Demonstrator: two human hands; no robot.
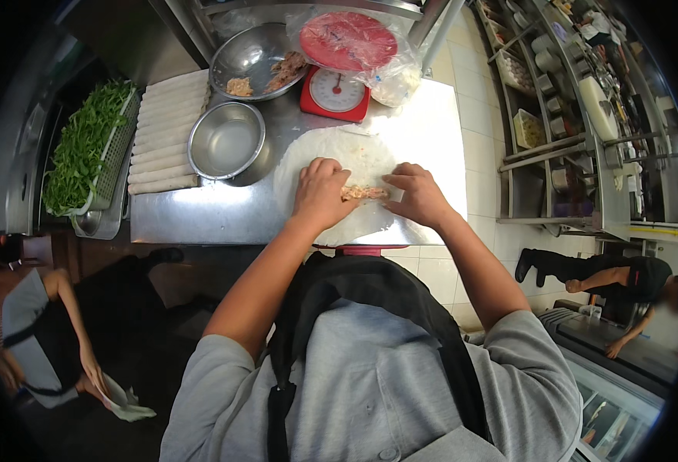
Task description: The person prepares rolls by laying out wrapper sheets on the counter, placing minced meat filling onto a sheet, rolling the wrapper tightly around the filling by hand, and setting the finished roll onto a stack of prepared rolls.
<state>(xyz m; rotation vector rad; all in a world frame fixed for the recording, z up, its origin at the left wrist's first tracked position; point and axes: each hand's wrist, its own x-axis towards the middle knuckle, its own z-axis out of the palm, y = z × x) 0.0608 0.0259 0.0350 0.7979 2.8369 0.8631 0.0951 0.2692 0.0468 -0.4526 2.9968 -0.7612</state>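
A strip of minced filling [365, 193] lies across a stack of round, thin white wrappers [339, 144] on the steel table. At the strip's left end, my left hand [323, 193] touches it with thumb and fingertips. My right hand [417, 195] is at its right end, thumb and fingers apart around the tip. Beyond the wrappers stands a red dial scale [336, 95], with a red round lid or plate [347, 40] in clear plastic above it. A large steel bowl [223, 52] holds more minced filling [284, 72]. The smaller steel bowl [226, 140] holds clear liquid.
Rolled white wrappers [165, 130] lie in a row at the table's left. Beside them is a basket [111, 156] of green leaves [82, 150]. One person [44, 341] with a cloth is at lower left, another [622, 277] at right. Steel shelves [547, 156] stand across the aisle.
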